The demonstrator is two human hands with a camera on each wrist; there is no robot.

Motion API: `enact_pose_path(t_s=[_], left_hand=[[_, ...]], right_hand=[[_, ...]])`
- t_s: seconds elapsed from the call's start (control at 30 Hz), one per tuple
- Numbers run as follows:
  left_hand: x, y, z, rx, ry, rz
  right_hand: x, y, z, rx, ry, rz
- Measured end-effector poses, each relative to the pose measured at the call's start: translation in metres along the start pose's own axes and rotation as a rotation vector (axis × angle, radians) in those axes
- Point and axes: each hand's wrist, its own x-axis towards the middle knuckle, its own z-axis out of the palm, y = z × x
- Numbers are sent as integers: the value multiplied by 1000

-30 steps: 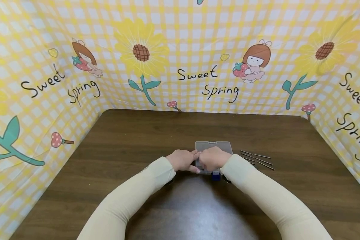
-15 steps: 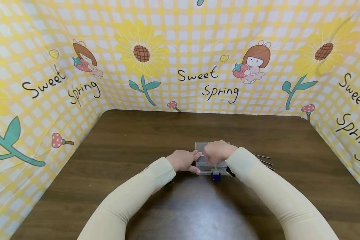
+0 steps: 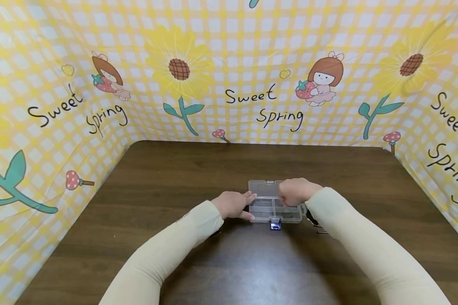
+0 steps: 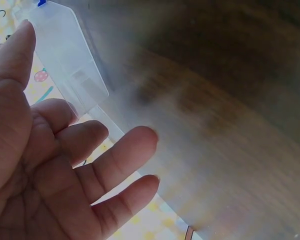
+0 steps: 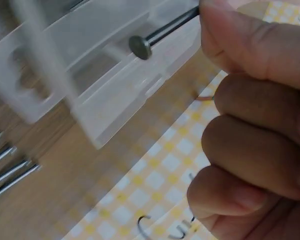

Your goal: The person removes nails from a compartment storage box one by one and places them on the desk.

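In the head view, a clear plastic compartment box [image 3: 261, 214] stands with its lid [image 3: 263, 188] laid back and a blue latch [image 3: 275, 225] at the front. My left hand [image 3: 232, 204] rests at the box's left end, fingers spread, thumb by the front corner and fingertips by the hinge side. Its fingers look loosely extended in the left wrist view. My right hand [image 3: 295, 191] is above the box's right half. As the right wrist view shows, thumb and forefinger pinch a flat-headed metal nail [image 5: 172, 27], its head pointing away from the hand; the other fingers are curled.
Several loose nails [image 5: 14, 172] lie on the brown wooden table [image 3: 175, 169] just right of the box, mostly hidden by my right sleeve [image 3: 351, 228] in the head view. A yellow checked cloth [image 3: 248, 51] stands behind the table and along its sides.
My right hand has moved rightward from the box's left part to its right half, uncovering the compartments. Its sleeve now covers most of the loose nails. The left hand has stayed put.
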Motion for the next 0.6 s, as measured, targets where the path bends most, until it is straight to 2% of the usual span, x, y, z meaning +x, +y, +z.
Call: enact_pose_path(t_s=[0.3,0.6], left_hand=[[-2,1,1,-5,2,11],[-5,-1,-2,-29,-7,-8]], right_hand=[[-34,32,10,21,12,41],[-74,60,14,109,-4,107]])
